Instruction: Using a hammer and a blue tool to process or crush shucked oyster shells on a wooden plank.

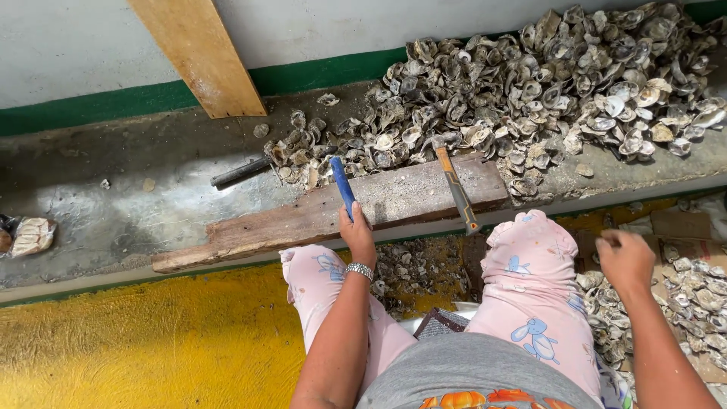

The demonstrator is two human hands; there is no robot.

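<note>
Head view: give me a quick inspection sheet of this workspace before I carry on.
Surface: grey concrete ledge bearing a worn wooden plank.
Job's things: blue-handled tool gripped by left hand; hammer lying across the plank.
Clutter: big shell pile on the ledge; more shells on cardboard at right; dark metal bar.
Grippers: left hand closed on the blue handle; right hand loosely curled above the shells, contents hidden.
Cables: nothing seen.
Surroundings: leaning board, white wall with green band, yellow floor.
</note>
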